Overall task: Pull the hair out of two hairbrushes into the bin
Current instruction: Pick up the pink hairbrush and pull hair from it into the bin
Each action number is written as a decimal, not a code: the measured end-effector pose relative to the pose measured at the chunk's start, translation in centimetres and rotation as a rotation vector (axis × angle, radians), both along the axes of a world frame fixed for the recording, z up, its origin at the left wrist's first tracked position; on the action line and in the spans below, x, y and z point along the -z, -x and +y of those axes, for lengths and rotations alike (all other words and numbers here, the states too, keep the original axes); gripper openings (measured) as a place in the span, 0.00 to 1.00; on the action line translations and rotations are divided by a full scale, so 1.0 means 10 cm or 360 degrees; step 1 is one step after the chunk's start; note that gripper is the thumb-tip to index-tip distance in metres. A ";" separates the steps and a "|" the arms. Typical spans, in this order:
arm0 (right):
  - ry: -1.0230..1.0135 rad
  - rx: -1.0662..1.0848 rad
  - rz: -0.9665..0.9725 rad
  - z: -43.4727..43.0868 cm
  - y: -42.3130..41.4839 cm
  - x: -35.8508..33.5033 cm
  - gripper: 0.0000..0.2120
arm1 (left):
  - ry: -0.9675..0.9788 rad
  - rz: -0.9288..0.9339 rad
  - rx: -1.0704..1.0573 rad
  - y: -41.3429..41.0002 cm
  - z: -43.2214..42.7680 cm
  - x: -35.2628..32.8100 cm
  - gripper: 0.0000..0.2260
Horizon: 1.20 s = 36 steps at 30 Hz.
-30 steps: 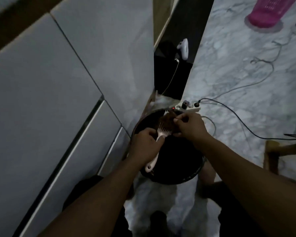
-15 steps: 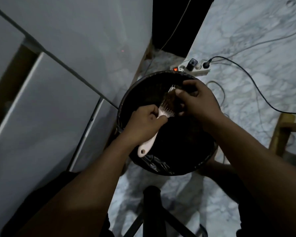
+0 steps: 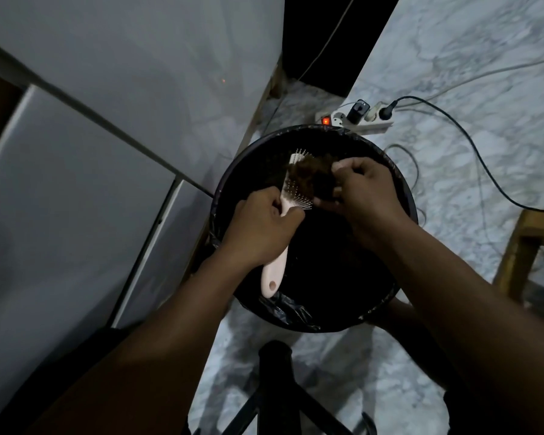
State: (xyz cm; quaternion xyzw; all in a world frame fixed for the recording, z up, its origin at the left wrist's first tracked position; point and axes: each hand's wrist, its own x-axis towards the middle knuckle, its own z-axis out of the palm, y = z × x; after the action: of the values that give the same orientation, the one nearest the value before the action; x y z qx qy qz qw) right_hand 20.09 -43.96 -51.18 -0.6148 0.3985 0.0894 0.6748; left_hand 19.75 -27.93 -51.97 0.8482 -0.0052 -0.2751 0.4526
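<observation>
Nearest, the left hand (image 3: 261,229) wraps the pink hairbrush (image 3: 288,211) by its handle, over the black-lined bin (image 3: 399,189). The right hand (image 3: 366,191) pinches the brown hair clump (image 3: 310,175), half peeled off. Next: tug it free and let it fall into the bin below.

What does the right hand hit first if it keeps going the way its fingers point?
Likely the hair clump on the white hairbrush; the right hand already seems to pinch it, fingers pointing left. Depth is unclear.
</observation>
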 end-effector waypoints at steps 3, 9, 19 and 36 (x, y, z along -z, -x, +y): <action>0.0313 -0.0343 -0.0151 -0.05 0.05 0.03 0.18 | 0.0001 -0.0034 0.0105 0.05 -0.04 -0.02 0.11; 0.0594 -0.0292 -0.0184 -0.10 0.06 0.05 0.08 | -0.0002 -0.0118 0.0115 0.05 -0.06 -0.05 0.12; 0.0420 -0.0436 -0.0269 -0.07 0.06 0.03 0.14 | 0.0042 -0.0139 0.0088 0.04 -0.07 -0.05 0.13; 0.0330 -0.0284 -0.0263 -0.08 0.04 -0.03 0.08 | 0.0071 -0.0200 0.0051 0.02 -0.07 -0.04 0.13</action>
State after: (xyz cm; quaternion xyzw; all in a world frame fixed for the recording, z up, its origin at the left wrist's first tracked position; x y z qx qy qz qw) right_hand 19.67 -44.79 -50.88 -0.7194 0.2925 0.0564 0.6275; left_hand 19.57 -28.67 -51.58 0.8534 -0.0533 -0.2281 0.4656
